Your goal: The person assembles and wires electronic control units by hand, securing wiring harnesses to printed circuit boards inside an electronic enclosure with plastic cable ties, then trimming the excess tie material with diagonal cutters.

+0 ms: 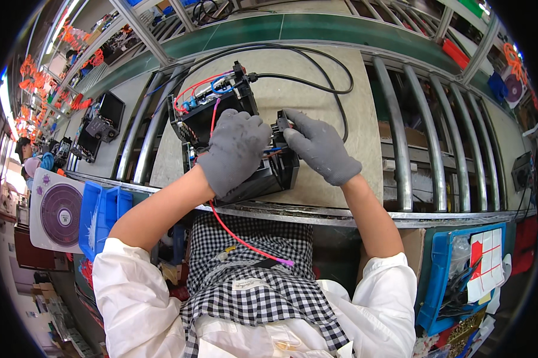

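A black open-cased electrical device [263, 185] with exposed wiring stands on a pale board in front of me. My left hand [236, 149], in a grey glove, rests over its middle with the fingers curled in; whatever they grip is hidden beneath. Opposite it, my right hand [322, 146], gloved alike, pinches a small black part [282, 121] at the device's right side between thumb and fingers. Red and blue wires [196, 89] run across the device's far left part. A red wire [239, 237] with a pink-purple end hangs from the near side over my checked apron.
Black cable [340, 92] loops over the pale board [346, 194]. Metal rollers [400, 137] lie at right, with more at left. A blue bin [436, 280] of parts stands lower right; blue trays [105, 212] and a fan [60, 212] are at left. Another black device [105, 119] sits far left.
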{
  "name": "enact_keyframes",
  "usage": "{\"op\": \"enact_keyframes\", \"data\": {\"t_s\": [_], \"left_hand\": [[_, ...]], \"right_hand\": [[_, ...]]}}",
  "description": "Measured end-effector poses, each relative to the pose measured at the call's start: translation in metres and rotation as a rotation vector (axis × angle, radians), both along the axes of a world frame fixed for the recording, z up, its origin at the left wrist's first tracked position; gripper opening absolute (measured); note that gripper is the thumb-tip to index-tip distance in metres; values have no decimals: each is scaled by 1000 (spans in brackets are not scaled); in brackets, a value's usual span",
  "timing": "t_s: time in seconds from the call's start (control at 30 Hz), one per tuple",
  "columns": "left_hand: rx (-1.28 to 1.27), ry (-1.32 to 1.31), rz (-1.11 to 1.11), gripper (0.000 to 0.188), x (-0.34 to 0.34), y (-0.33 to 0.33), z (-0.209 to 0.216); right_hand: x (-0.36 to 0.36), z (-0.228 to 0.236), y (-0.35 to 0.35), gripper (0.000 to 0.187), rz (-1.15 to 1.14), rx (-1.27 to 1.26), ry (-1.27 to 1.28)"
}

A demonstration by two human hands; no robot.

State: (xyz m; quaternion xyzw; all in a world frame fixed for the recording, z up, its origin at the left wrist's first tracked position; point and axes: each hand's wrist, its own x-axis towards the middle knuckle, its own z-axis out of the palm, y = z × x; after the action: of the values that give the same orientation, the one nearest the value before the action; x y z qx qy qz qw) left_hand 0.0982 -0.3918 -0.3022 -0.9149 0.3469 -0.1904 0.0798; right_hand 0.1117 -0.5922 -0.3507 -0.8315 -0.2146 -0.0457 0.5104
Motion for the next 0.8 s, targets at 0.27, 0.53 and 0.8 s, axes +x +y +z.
{"op": "enact_keyframes", "data": {"t_s": [0.27, 0.53, 0.8], "left_hand": [[-75, 142, 61, 11, 10, -3, -7], [59, 287, 212, 18, 17, -16, 11], [143, 262, 232, 19, 10, -15, 19]], "right_hand": [[0, 4, 3, 46, -20, -4, -12], [-10, 0, 6, 39, -87, -56, -51], [-16, 21, 15, 17, -137, -81, -574]]}}
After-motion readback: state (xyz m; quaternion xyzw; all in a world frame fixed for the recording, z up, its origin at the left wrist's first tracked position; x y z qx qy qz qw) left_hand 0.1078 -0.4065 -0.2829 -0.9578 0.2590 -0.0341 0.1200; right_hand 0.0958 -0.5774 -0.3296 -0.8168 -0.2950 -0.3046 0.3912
